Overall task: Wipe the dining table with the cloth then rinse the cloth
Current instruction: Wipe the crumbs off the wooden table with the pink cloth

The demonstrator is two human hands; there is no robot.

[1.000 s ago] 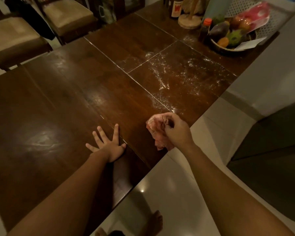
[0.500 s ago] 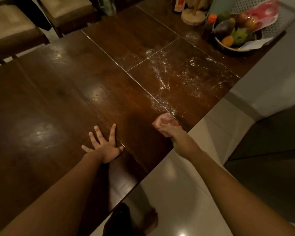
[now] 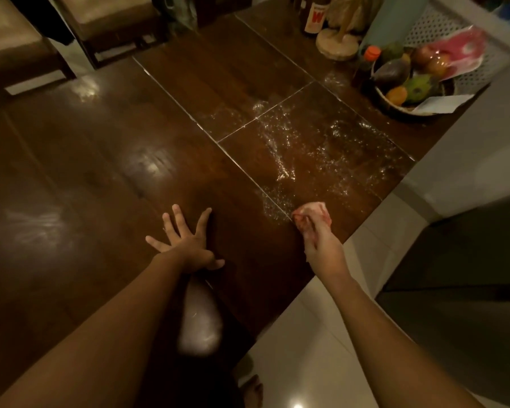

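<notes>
Head view shows the wiping is only now starting. A second ago the right hand (image 3: 321,245) held the pink cloth (image 3: 311,212) up near the table's edge, loosely bunched and sagging below the fist. Now it has been brought down and forward, and it seems to be pressed on the dining table (image 3: 100,172). It sits close to the near edge, right where the white speckled mess (image 3: 312,154) begins, beside the pale seam (image 3: 239,163) in the wood. The fingers are clenched round the cloth, which is wadded tighter than before.

The left hand (image 3: 186,245) has hardly budged. It lies flat with fingers spread, holding nothing (bracing, I'd say).

So I judge none of the mess is cleared yet, and the first stroke ought to run away from the person, into the speckles toward the fruit bowl (image 3: 390,106).

As for direction, a wad like this has little of a long axis. The part that shows pokes out past the knuckles, in line with the forearm, facing the mess.
</notes>
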